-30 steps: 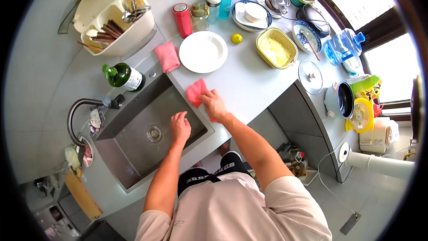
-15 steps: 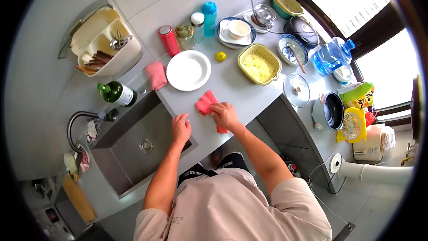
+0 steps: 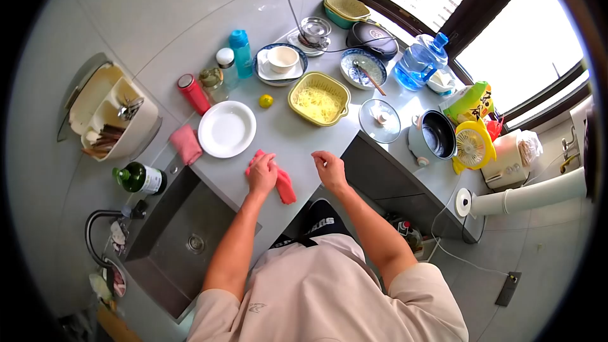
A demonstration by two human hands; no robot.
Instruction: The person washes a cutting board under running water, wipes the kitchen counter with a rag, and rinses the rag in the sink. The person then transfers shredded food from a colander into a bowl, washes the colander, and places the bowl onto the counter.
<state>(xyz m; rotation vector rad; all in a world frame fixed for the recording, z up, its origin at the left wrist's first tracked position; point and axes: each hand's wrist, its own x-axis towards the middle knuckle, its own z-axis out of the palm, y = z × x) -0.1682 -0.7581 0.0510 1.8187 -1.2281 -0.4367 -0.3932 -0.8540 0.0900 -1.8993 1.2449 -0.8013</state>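
Note:
A red cloth (image 3: 283, 185) lies bunched lengthwise on the grey counter, near its front edge. My left hand (image 3: 262, 174) is closed on the upper part of this cloth. To the right, my right hand (image 3: 330, 170) is held over the counter edge, apart from the cloth, its fingers curled in and nothing seen in them. A white plate (image 3: 227, 129) sits just beyond my left hand. Past both hands stands a yellow-green basket (image 3: 318, 102) of pale yellow shreds, with a small yellow lemon-like fruit (image 3: 266, 101) to its left.
The sink (image 3: 183, 240) opens at left, with a folded pink cloth (image 3: 185, 144) and a green bottle (image 3: 140, 178) by it. A red flask (image 3: 193, 94) and other bottles line the wall. A glass lid (image 3: 380, 120) and a pot (image 3: 432, 137) occupy the right-hand counter.
The right hand has let go of the red cloth and moved right. My left hand has come from the sink edge onto the cloth. The view has turned toward the right.

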